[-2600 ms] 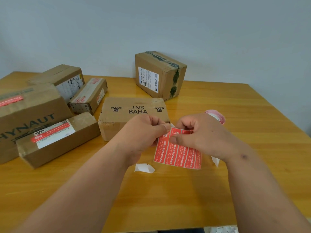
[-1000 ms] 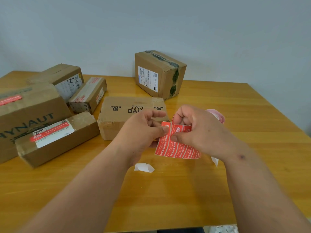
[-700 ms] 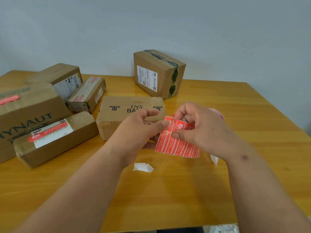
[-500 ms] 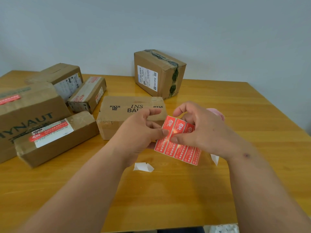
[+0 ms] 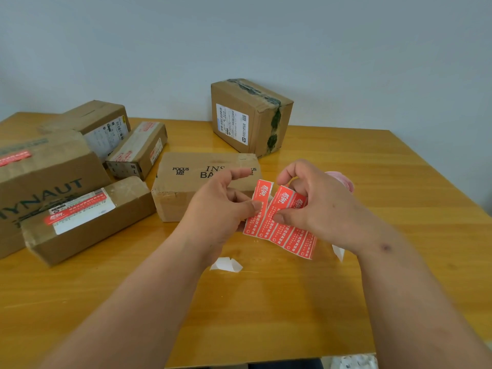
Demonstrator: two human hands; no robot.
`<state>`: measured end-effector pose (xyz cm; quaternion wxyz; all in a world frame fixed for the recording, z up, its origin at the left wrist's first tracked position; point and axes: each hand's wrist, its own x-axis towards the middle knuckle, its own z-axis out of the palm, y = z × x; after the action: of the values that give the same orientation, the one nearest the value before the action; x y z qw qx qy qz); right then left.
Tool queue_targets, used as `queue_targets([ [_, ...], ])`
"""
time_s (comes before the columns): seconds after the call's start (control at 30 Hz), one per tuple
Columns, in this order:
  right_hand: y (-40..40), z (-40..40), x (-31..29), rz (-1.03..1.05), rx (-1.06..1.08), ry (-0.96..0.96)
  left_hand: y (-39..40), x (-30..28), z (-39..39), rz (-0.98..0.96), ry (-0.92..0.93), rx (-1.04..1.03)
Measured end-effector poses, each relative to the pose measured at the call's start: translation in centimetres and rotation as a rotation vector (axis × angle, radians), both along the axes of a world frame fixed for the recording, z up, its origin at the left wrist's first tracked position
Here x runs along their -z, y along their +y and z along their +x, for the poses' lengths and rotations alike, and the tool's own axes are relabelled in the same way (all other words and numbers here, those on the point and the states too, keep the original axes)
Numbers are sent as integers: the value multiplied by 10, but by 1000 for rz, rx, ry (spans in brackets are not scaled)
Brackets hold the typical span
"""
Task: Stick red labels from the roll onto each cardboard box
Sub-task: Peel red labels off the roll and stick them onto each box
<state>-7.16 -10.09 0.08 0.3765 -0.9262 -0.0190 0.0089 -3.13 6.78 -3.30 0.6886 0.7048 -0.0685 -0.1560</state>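
Head view: left hand [image 5: 221, 209] pinches one red label [image 5: 262, 202] peeling off the label strip [image 5: 282, 230], which the right hand [image 5: 316, 206] grips. Label's long axis runs toward the unlabelled "INS" box [image 5: 197, 182] just beyond, nearer the left hand. Wooden counter [image 5: 266, 310], pale wall.
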Motion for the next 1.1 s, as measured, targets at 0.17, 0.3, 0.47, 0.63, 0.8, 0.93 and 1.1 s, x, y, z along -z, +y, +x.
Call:
queue_targets([
  [0.17,-1,-2,-2,0,12,-20,1,2,2,-42,36,-47],
  [0.3,0,-2,-3,-31,14,-32,0,1,2,-2,30,-49],
  [0.47,-2,-2,-6,-13,8,-35,4,-1,0,80,-17,-4],
  [0.63,-1,-3,-7,-10,4,-25,2,-3,2,74,-44,-72],
  [0.8,-1,-3,-8,9,18,-32,0,-1,0,63,-66,-137],
  [0.93,-4,-5,-9,26,37,-38,-1,-2,-1,-1,-48,-192],
  [1.1,-9,-5,-7,61,56,-32,-2,-5,-1,-4,-69,-261],
])
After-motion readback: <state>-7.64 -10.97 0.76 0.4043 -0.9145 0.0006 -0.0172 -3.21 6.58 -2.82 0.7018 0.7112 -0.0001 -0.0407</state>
